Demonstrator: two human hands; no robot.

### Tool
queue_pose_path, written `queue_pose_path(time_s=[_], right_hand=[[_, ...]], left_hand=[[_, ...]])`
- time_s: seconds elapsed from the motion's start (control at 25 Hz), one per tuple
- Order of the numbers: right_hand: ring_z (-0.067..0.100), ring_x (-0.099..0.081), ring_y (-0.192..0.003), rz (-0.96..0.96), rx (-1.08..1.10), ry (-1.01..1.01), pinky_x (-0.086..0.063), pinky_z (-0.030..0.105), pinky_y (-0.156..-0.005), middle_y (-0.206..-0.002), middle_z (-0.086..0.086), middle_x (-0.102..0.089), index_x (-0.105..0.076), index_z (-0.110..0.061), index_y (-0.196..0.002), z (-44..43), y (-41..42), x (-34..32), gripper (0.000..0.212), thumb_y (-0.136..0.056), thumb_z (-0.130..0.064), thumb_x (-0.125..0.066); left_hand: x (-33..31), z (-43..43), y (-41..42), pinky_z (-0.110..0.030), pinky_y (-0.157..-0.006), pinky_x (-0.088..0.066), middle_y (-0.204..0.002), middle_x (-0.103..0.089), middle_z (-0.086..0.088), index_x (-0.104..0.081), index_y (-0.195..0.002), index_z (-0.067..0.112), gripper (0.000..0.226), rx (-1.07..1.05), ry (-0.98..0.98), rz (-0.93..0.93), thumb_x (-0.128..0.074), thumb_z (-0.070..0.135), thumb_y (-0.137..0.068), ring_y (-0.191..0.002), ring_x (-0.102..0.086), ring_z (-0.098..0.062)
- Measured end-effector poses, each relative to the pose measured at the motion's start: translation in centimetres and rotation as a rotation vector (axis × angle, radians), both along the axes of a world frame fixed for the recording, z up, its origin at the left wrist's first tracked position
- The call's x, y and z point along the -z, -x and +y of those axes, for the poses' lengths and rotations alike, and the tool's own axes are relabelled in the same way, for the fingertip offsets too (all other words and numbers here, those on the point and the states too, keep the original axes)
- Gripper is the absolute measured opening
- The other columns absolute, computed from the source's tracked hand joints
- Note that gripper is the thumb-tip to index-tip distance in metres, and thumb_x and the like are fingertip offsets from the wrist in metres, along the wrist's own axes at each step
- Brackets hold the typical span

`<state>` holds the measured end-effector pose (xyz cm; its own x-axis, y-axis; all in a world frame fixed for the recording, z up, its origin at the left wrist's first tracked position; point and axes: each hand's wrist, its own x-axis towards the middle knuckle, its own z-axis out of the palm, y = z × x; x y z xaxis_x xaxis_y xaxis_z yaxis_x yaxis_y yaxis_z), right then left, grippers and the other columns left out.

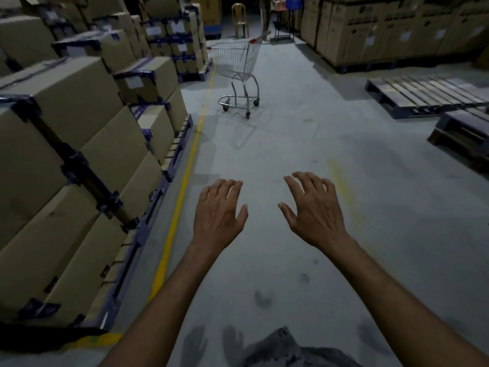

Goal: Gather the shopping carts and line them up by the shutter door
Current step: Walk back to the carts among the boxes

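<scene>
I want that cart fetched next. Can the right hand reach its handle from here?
Probably not yet: the right hand hangs open well short of the shopping cart, whose red handle is at its far end. The floor between looks unobstructed.

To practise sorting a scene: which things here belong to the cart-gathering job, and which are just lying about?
Job: shopping cart; left hand; right hand, both holding nothing.
Lying about: stacked cardboard boxes; wooden pallets; plastic chair; yellow floor line.

You can read nothing here: the white labels (131, 82) on the cardboard boxes (79, 83), upper left, are blurred.
</scene>
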<state>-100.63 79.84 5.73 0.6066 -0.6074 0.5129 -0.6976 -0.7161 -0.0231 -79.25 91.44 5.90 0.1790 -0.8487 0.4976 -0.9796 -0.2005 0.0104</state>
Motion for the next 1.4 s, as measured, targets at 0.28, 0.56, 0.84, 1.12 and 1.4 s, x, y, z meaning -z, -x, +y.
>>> queue_pose_path(time_s=[0.28, 0.56, 0.84, 1.12, 1.4], right_hand=[[0.025, -0.047, -0.133, -0.056, -0.026, -0.126, -0.036, 0.041, -0.108, -0.146, 0.005, -0.052, -0.044, -0.018, -0.148, -15.8, -10.2, 1.1, 0.065, -0.096, -0.054, -0.054], [0.018, -0.053, -0.126, -0.23, -0.024, -0.399, -0.046, 0.045, -0.102, -0.145, -0.007, -0.052, -0.027, -0.035, -0.154, -36.7, -18.9, 1.8, 0.069, -0.096, -0.064, -0.051], [0.01, -0.056, -0.119, -0.298, -0.075, -0.517, -0.048, 0.04, -0.098, -0.134, -0.015, -0.056, -0.036, -0.038, -0.148, -52.6, -27.5, 0.1, 0.062, -0.095, -0.066, -0.055], [0.001, -0.059, -0.107, -0.366, -0.081, -0.641, -0.051, 0.034, -0.091, -0.121, -0.02, -0.064, -0.062, -0.035, -0.125, -67.3, -38.7, 1.5, 0.046, -0.093, -0.067, -0.055], [-0.01, -0.062, -0.095, -0.56, -0.034, -0.841, -0.054, 0.032, -0.088, -0.105, -0.021, -0.07, -0.071, -0.032, -0.113, -82.4, -52.2, -0.3, 0.031, -0.093, -0.055, -0.066]], left_hand=[[0.7, -16.8, -9.4, -0.04, -0.107, -0.039, -0.136, -0.061, -0.005, -0.053, -0.144, 0.015, 0.058, -0.004, 0.037, 0.127, -0.062, 0.042, -0.094, -0.127, -0.052, -0.025], [1.8, -36.2, -18.5, -0.041, -0.108, -0.039, -0.143, -0.057, 0.0, -0.046, -0.15, 0.022, 0.062, -0.03, -0.01, 0.252, -0.061, 0.045, -0.095, -0.134, -0.049, -0.021], [0.3, -51.6, -25.4, -0.041, -0.106, -0.043, -0.143, -0.056, 0.005, -0.044, -0.149, 0.029, 0.061, -0.063, 0.012, 0.392, -0.061, 0.049, -0.094, -0.132, -0.049, -0.017], [1.1, -66.9, -36.3, -0.032, -0.086, -0.053, -0.116, -0.063, 0.026, -0.053, -0.13, 0.045, 0.042, -0.061, -0.038, 0.665, -0.06, 0.058, -0.091, -0.104, -0.06, 0.006], [-1.0, -83.6, -51.3, -0.033, -0.082, -0.056, -0.095, -0.069, 0.026, -0.066, -0.109, 0.041, 0.035, 0.026, -0.265, 0.632, -0.057, 0.066, -0.087, -0.087, -0.064, 0.007]])
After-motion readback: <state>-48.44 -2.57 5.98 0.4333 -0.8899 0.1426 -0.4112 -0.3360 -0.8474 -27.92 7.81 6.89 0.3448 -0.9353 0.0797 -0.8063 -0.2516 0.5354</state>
